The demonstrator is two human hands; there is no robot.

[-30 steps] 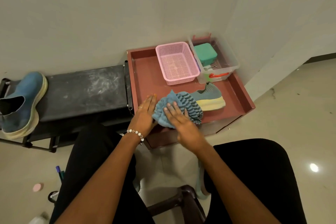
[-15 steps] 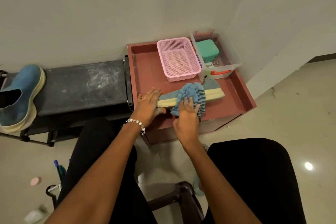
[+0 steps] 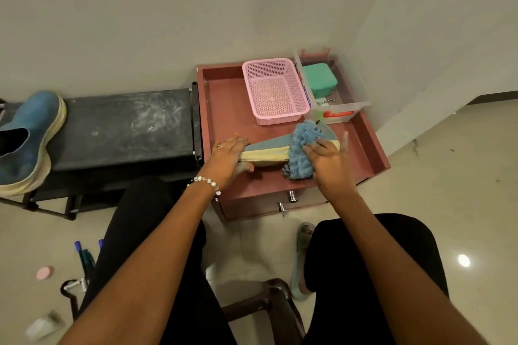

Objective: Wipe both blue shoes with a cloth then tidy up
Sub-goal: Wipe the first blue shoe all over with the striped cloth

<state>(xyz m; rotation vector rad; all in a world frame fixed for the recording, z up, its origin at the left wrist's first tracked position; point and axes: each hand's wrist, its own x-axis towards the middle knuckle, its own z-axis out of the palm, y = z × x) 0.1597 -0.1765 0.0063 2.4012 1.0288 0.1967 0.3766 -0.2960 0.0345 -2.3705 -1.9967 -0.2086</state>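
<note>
A blue shoe [image 3: 267,148] with a cream sole lies on its side on the red-brown cabinet top [image 3: 224,109]. My left hand [image 3: 228,157] grips its left end, thumb under the sole. My right hand [image 3: 326,158] presses a blue ribbed cloth [image 3: 301,148] against the shoe's right part, fingers wrapped round the cloth. The second blue shoe [image 3: 26,140] stands on the dark bench [image 3: 123,126] at the far left, away from both hands.
A pink mesh basket [image 3: 276,91] and a clear box [image 3: 336,92] holding a green container stand at the back of the cabinet top. Drawer knobs [image 3: 291,197] face me. Pens [image 3: 84,258] and small items lie on the floor at lower left.
My right hand has slid the cloth rightward along the shoe, uncovering the cream sole. My left hand stays on the shoe's left end.
</note>
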